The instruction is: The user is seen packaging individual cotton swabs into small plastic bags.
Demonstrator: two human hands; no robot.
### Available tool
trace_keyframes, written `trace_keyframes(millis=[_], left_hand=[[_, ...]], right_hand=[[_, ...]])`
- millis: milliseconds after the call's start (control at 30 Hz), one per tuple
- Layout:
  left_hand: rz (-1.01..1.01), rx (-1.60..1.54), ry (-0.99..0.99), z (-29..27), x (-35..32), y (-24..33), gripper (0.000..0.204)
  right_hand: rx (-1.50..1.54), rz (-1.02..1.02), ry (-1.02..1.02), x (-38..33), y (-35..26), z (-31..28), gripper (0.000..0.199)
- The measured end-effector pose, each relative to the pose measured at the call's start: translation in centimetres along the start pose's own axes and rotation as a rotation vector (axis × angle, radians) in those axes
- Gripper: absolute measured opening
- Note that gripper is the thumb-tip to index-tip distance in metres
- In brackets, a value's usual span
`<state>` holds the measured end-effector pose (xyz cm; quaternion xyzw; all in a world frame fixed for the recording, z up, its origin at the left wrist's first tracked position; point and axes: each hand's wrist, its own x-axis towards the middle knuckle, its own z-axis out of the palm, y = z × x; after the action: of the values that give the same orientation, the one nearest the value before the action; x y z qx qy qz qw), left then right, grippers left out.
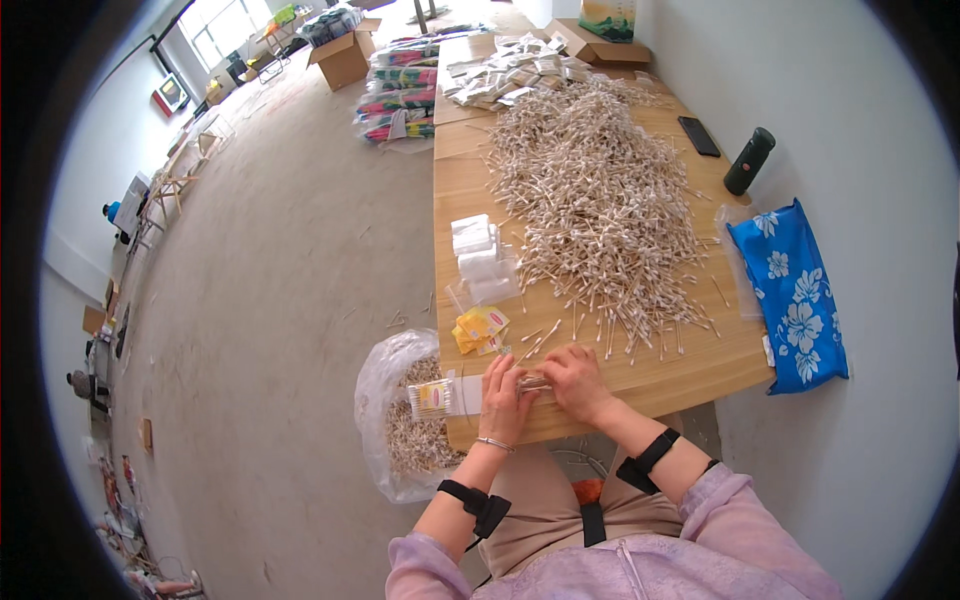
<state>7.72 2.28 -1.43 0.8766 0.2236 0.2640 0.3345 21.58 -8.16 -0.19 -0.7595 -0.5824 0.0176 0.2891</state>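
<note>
At the near edge of the wooden table, my left hand and my right hand meet around a small bundle of cotton swabs. Fingers of both hands curl in on the bundle from either side and partly hide it. Just left of my left hand lies a clear pack of swabs with a yellow label, at the table's corner. Yellow printed cards rest in a loose stack beyond my left hand. Farther on are stacks of clear plastic bags. A large heap of loose cotton swabs covers the table's middle.
A plastic sack of swabs stands on the floor by the left corner. Filled packs pile at the far end. A phone, a dark green bottle and a blue flowered pouch line the right side, near the wall.
</note>
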Motion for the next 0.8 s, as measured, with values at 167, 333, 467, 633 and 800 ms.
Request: trace_keyframes(millis=[167,333,467,633,800], left_hand=[[0.023,0.053,0.01,-0.2,0.2,0.1,0.05],[0.025,0.17,0.036,-0.8,0.3,0.5,0.059],[-0.063,0.169,0.067,-1.4,0.6,1.1,0.067],[-0.076,0.13,0.005,-0.7,0.6,0.5,0.063],[0.052,0.008,-0.02,0.6,0.5,0.2,0.034]], right_hand=[[-0.178,-0.066,0.215,4.1,0.6,-0.5,0.021],[-0.169,0.002,0.041,4.3,2.2,0.3,0.013],[-0.168,0.155,0.109,2.1,3.8,-0.2,0.007],[-0.221,0.228,0.185,0.2,3.4,-1.3,0.006],[-0.259,0.311,0.264,-0.4,3.8,-1.5,0.006]])
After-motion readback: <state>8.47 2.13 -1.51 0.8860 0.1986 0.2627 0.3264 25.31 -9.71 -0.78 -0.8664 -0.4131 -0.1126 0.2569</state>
